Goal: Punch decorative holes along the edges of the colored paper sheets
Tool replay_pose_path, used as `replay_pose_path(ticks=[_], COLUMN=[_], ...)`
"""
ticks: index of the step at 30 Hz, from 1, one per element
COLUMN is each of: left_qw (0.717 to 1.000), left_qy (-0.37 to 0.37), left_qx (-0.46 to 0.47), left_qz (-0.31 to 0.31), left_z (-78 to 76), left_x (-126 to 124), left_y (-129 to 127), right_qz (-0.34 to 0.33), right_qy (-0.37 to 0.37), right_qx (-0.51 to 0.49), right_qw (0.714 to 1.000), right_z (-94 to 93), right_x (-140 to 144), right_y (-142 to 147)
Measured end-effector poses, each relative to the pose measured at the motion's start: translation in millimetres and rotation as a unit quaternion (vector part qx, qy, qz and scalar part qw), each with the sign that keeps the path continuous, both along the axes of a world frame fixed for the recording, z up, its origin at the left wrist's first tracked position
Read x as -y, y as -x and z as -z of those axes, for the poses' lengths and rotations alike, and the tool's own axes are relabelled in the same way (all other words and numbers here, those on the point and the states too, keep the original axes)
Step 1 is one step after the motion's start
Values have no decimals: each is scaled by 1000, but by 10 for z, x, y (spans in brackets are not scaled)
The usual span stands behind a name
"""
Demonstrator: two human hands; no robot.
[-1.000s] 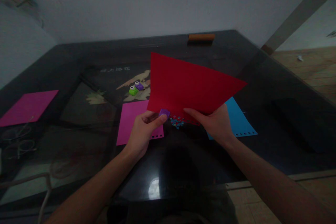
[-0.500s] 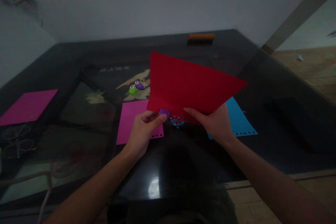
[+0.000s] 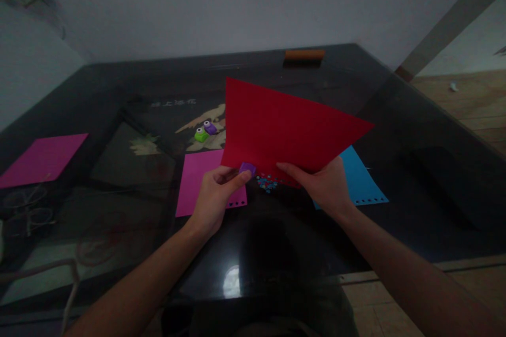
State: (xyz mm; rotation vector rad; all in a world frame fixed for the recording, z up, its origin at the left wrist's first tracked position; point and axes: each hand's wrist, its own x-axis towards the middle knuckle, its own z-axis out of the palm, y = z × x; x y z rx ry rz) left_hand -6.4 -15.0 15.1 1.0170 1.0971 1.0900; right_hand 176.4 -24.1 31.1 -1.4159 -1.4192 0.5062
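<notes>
A red paper sheet [image 3: 284, 126] is held up above the dark glass table [image 3: 118, 89]. My right hand [image 3: 324, 184] grips its near edge, which carries a row of punched holes. My left hand [image 3: 215, 195] squeezes a small purple punch [image 3: 247, 169] at the sheet's near left corner. Below that edge lies a small heap of blue and red punched bits [image 3: 266, 183]. A magenta sheet [image 3: 205, 181] with holes along its near edge lies under my left hand. A blue sheet [image 3: 358, 179] with punched holes lies beyond my right hand.
A green punch [image 3: 201, 135] and another purple punch [image 3: 210, 128] sit mid-table to the left. A second magenta sheet [image 3: 41, 159] lies at the far left. An orange block [image 3: 304, 55] rests at the table's far edge. Wooden floor shows on the right.
</notes>
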Motion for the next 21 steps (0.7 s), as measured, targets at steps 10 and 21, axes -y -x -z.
replay_pose_path(ticks=[10, 21], left_qw=[1000, 999], left_qy=[-3, -18], left_qx=[9, 18], left_qz=[7, 34], left_z=[3, 15], left_x=[10, 9], left_y=[-3, -73], right_qz=[5, 16], right_qy=[-3, -20], right_qx=[3, 23], right_qw=[1000, 999], right_z=[-18, -36], right_x=[6, 93], right_y=[8, -69])
